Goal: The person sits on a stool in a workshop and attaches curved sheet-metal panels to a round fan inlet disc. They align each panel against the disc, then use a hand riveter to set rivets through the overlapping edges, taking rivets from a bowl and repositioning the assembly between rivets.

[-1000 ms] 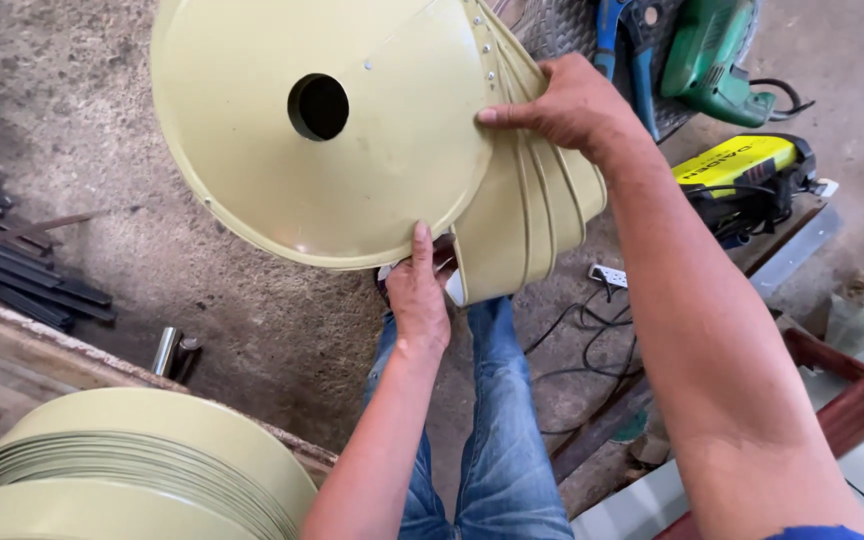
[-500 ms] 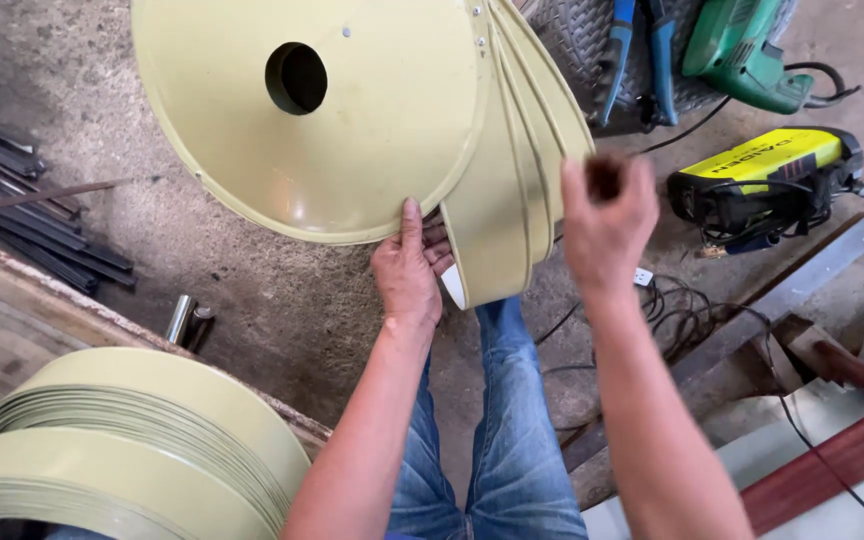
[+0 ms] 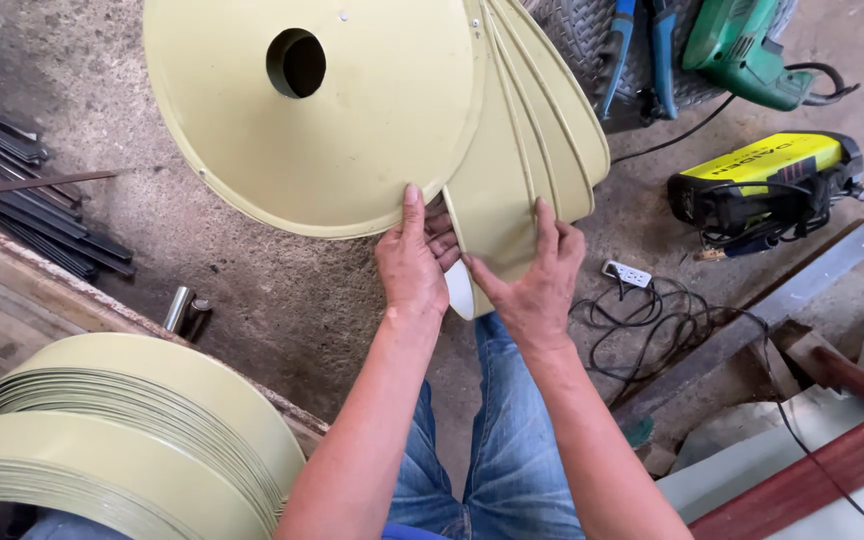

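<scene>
A large pale-green metal disc with a round centre hole stands tilted above my lap. My left hand grips its lower rim, thumb on the front face. Behind it, to the right, several more pale-green discs fan out. My right hand holds the lower edge of those rear discs, fingers spread on the front one. The two hands are close together, nearly touching. My legs in blue jeans are below.
A stack of pale-green discs lies at bottom left on a wooden bench. Dark metal bars lie on the concrete floor at left. A yellow-and-black machine, a green power tool, cables and a socket strip are at right.
My right hand has come down from the discs' upper right edge to their lower edge beside my left hand. The front disc has shifted slightly right.
</scene>
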